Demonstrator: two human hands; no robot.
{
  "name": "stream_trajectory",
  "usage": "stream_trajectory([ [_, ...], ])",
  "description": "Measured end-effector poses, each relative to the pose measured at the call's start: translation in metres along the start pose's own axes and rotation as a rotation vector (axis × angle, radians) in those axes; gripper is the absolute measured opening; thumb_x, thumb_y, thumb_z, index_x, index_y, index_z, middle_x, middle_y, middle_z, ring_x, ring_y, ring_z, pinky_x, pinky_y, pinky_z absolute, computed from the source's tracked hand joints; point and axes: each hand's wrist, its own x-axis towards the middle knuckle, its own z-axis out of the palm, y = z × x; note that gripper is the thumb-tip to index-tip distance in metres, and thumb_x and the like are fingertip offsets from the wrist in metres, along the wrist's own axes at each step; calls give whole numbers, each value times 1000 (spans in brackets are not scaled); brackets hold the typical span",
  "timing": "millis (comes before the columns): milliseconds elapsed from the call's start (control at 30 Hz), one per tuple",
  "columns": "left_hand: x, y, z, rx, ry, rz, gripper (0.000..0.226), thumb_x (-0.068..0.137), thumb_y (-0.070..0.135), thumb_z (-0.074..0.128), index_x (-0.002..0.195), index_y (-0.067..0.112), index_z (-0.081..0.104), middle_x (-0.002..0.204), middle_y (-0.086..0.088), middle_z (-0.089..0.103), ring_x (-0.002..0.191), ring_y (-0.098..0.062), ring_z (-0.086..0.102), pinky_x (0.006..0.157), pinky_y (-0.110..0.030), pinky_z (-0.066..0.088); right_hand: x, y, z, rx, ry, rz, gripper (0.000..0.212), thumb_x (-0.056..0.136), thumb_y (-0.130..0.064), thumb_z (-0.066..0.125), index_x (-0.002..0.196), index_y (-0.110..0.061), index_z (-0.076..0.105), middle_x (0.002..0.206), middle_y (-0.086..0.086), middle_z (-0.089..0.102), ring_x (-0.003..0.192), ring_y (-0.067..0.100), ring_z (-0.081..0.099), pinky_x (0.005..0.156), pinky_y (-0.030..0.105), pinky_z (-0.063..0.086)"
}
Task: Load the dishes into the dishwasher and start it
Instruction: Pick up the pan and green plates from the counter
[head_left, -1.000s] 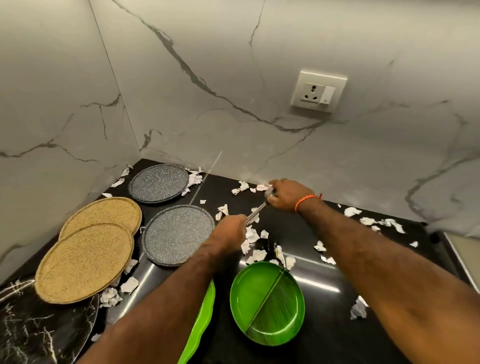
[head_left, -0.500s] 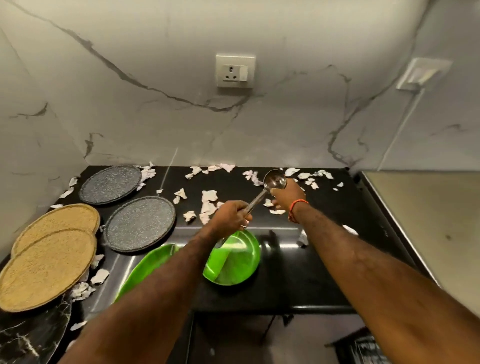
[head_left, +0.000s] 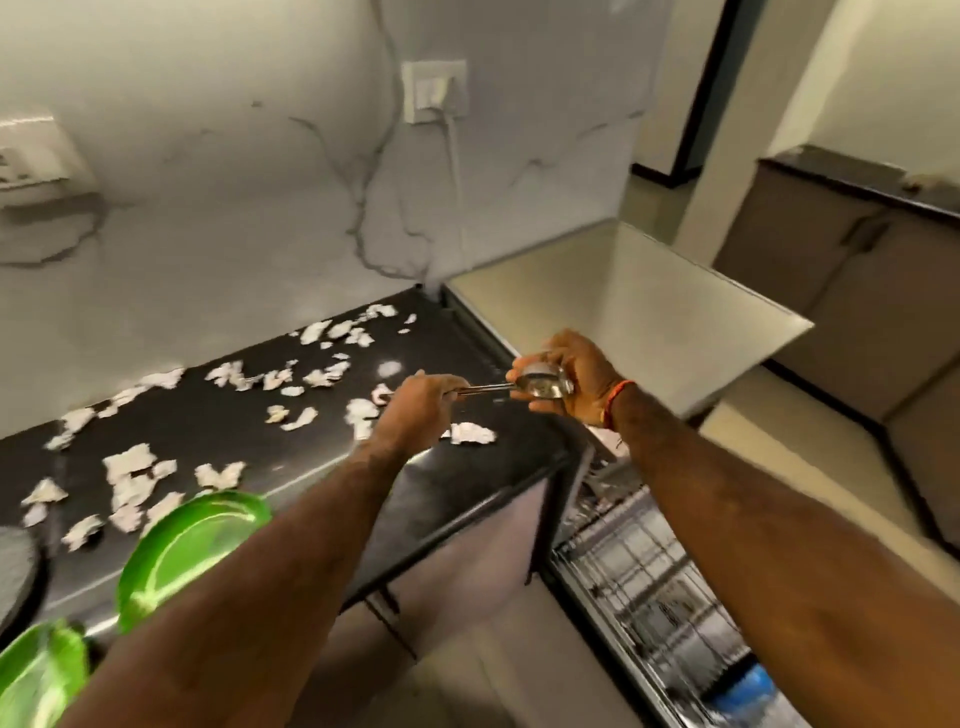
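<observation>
A steel ladle (head_left: 540, 385) hangs level above the right end of the black counter (head_left: 218, 426). My left hand (head_left: 421, 402) grips its handle. My right hand (head_left: 576, 379) cups the round bowl end; an orange band is on that wrist. Below and to the right, the open dishwasher's wire rack (head_left: 649, 577) is pulled out, with something blue at its near end. Two green plates (head_left: 176, 551) sit at the counter's front edge, the second green plate (head_left: 36, 675) cut off at the lower left corner. The whole view is motion-blurred.
Torn white paper scraps (head_left: 130, 467) litter the counter. A beige appliance top (head_left: 613, 306) adjoins the counter on the right. A wall socket with a white cord (head_left: 436, 93) is on the marble wall. A grey plate edge (head_left: 15, 571) shows at far left.
The view has swung right, bringing the dishwasher rack into sight. Both hands have carried the ladle right, from over the counter's middle to its right end. The woven and grey plates have left view.
</observation>
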Motion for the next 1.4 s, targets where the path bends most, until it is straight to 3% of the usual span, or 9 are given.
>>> stream_trajectory([
  [133,43,61,62,78,-61,218,30,94,3,56,110,19,76,112,-2,75,116,-26,65,121,-52,19,-47,13,-90,-195,-70,189,29,95,-27,58,108,-5,71,102,11,74,77,19,71,57,24,56],
  [233,66,109,112,53,-16,362,24,91,7,60,99,23,77,112,1,75,126,-31,60,112,-62,33,-73,33,-148,-195,-14,178,30,90,-21,67,112,-2,72,92,10,72,67,19,62,54,28,50],
  [400,80,191,180,-66,17,442,35,85,7,68,120,10,70,141,-16,59,136,-34,49,118,-37,31,-114,82,-221,-10,227,123,14,87,-8,71,96,2,71,83,12,69,70,23,61,66,32,55],
  [567,79,243,227,-148,-339,319,47,95,18,62,141,13,54,141,-10,59,132,-27,53,112,-33,39,-135,139,-273,14,626,127,2,88,-8,73,88,-8,71,92,15,68,82,27,62,85,44,54],
  [700,75,257,288,-102,-701,343,40,99,18,57,138,13,56,132,-9,65,118,-24,62,95,-24,43,-135,205,-317,3,727,297,22,85,-25,76,103,-15,71,109,14,71,101,34,69,95,52,55],
  [867,77,235,375,-38,-988,295,41,99,17,52,139,16,56,137,-7,62,120,-20,60,103,-37,51,-110,268,-338,25,827,424,12,88,-21,73,96,-15,68,89,4,65,85,23,64,71,35,57],
  [1133,79,151,563,-247,-1264,-172,51,91,3,68,140,7,56,134,-8,64,116,-16,63,90,-20,54,14,421,-379,182,920,505,26,90,-7,68,65,-9,62,63,12,64,53,26,63,51,34,55],
  [1267,64,119,652,-356,-1266,-460,51,88,-6,61,138,0,55,117,-10,67,110,-25,63,104,-41,50,84,504,-409,197,916,555,25,85,-7,67,62,-10,60,56,11,59,48,25,58,57,44,56],
  [1400,56,92,721,-417,-1222,-593,45,92,-4,53,136,6,53,94,-7,63,84,-16,60,73,-28,50,136,562,-434,132,922,596,22,84,-8,64,62,-10,61,62,13,63,66,34,70,66,46,61],
])
